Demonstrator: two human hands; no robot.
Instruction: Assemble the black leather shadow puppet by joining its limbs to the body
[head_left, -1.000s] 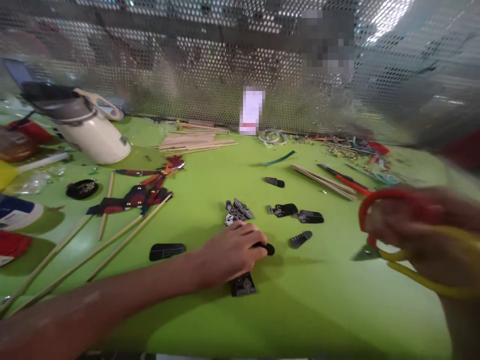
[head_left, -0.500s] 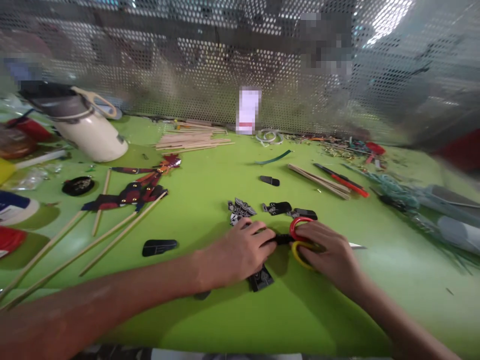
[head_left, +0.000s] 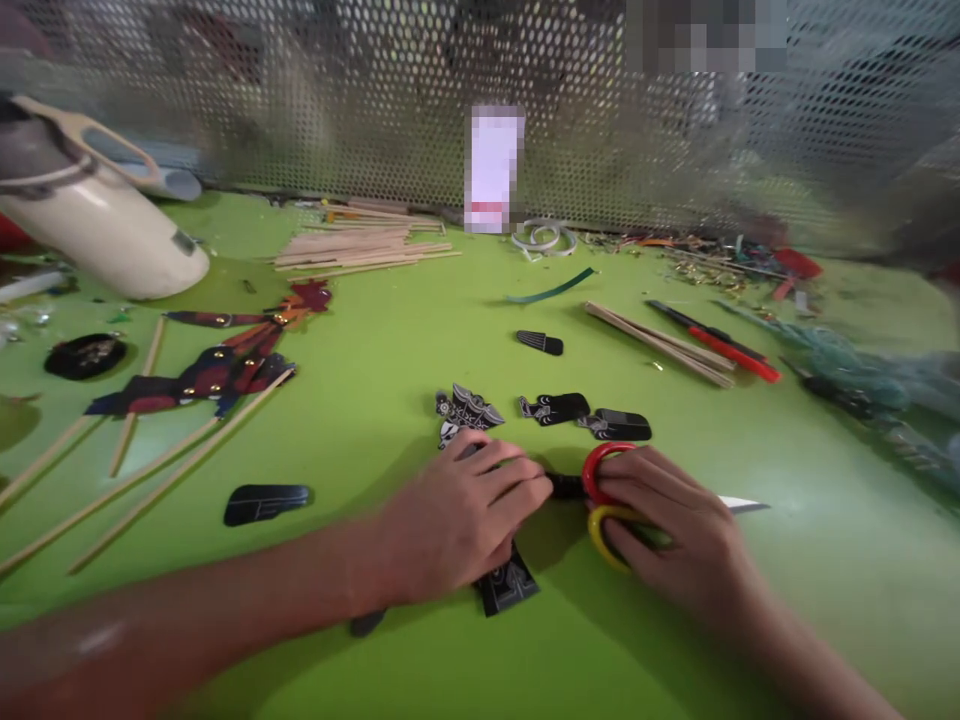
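Observation:
My left hand (head_left: 480, 505) lies over black cut-out figure parts with silver lines, its fingers curled and pressed together. A black cut-out piece (head_left: 567, 487) sticks out from its fingertips towards my right hand; its other end is hidden. A winged cut-out (head_left: 472, 408) shows above that hand, and a cut-out body part (head_left: 508, 580) below it. My right hand (head_left: 679, 515) is closed round scissors (head_left: 598, 470) with one red and one yellow loop, the blade pointing right. Two black limb cut-outs, one a clawed piece (head_left: 559, 408), lie just beyond.
A jointed dark red puppet (head_left: 217, 375) on sticks lies left, near a black cut-out (head_left: 266, 503) and a cream bottle (head_left: 112, 235). Thin wooden sticks (head_left: 345, 248) and a phone (head_left: 493, 170) are at the back. More sticks (head_left: 660, 343) and a red-black pen-like tool (head_left: 716, 342) lie right.
The view has shifted nearer and lower, so things on the table appear more spread out. Both hands keep their places by the cut-outs, the scissors still in my right hand.

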